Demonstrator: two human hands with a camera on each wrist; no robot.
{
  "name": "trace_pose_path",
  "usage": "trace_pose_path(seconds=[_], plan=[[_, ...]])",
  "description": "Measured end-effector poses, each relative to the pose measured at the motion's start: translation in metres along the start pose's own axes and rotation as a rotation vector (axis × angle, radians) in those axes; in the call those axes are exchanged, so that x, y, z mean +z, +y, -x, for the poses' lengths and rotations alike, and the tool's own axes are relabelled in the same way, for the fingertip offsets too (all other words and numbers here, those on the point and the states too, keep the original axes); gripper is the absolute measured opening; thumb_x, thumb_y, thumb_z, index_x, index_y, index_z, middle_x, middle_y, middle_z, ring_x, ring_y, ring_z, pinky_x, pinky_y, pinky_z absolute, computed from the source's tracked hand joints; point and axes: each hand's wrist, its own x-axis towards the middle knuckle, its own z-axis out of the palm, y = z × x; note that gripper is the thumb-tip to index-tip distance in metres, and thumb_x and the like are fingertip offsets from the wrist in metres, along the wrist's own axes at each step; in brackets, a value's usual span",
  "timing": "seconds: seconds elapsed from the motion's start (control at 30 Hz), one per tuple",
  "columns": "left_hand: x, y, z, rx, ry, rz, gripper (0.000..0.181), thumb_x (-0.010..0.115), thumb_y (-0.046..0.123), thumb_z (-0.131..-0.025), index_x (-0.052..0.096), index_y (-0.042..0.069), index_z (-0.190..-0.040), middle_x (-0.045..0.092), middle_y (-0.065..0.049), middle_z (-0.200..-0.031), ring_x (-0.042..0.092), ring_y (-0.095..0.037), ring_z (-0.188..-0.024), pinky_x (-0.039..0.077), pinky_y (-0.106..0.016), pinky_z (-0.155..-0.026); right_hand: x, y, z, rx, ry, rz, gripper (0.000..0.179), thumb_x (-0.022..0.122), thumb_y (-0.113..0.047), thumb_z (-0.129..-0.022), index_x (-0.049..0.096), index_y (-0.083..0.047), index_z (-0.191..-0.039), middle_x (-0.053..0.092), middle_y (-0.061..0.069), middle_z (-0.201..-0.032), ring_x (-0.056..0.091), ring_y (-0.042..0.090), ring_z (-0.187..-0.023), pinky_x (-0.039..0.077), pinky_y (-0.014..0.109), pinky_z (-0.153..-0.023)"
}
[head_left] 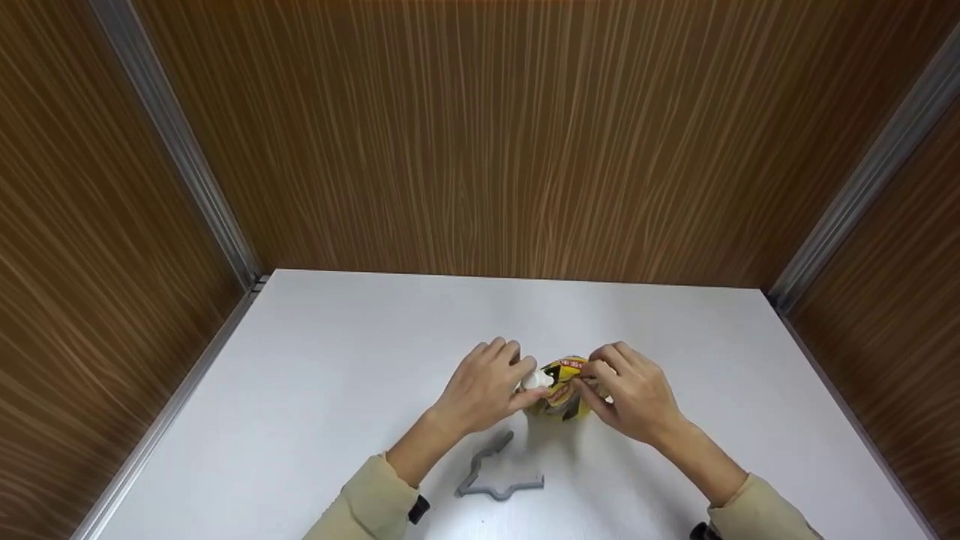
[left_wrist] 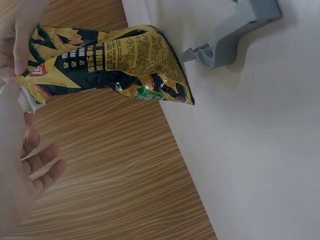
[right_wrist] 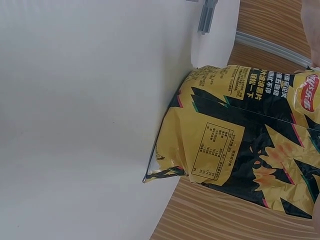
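A yellow and black snack bag [head_left: 568, 369] stands upright on the white table between my hands. My left hand [head_left: 480, 386] pinches a small white round plastic piece [head_left: 535, 380] between thumb and index finger, right at the top of the bag. The other fingers of that hand are loosely bent. On the other side, my right hand [head_left: 634, 390] pinches the bag's upper edge with thumb and fingertips. Printed panels show on the bag [right_wrist: 215, 150] in the right wrist view. Just nearer than the bag lies a grey angled plastic piece [head_left: 501, 494] with a curved middle.
The white table [head_left: 337, 337] reaches back to a wood-grain panel [head_left: 480, 150]. More wood-grain walls [head_left: 90, 247] rise at both sides, with metal strips [head_left: 180, 142] along the corners.
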Motion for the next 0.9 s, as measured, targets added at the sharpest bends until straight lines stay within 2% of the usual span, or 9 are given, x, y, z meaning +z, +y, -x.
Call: trace_pose_path(seconds=[0.3,0.6,0.9], plan=[[-0.001,0.003,-0.004,0.009,0.011,-0.032,0.049,0.036,0.064,-0.095,0.058,0.022,-0.09,0.054,0.004,-0.085,0.048,-0.013,-0.074,0.042,-0.026,-0.063,0.001,-0.001,0.001,0.001,-0.004,-0.001,0.015,0.069,-0.027,-0.085,0.063,-0.012,-0.085,0.062,0.002,-0.085,0.057,0.015,-0.075,0.05,0.027,-0.059],[0.005,0.005,-0.001,0.002,0.037,-0.058,0.05,0.032,0.063,-0.095,0.058,0.021,-0.09,0.056,0.003,-0.085,0.046,-0.012,-0.072,0.041,-0.024,-0.062,0.002,-0.001,0.001,-0.005,0.009,-0.018,0.015,0.065,-0.026,-0.088,0.064,-0.012,-0.084,0.062,0.001,-0.083,0.057,0.014,-0.073,0.049,0.027,-0.056],[0.009,0.004,0.0,0.016,0.054,-0.058,0.047,0.04,0.064,-0.092,0.059,0.022,-0.092,0.056,0.004,-0.086,0.046,-0.012,-0.072,0.04,-0.025,-0.062,0.001,-0.001,0.002,0.003,-0.006,-0.026,0.013,0.072,-0.022,-0.082,0.064,-0.013,-0.084,0.062,0.0,-0.084,0.057,0.013,-0.075,0.048,0.026,-0.058]])
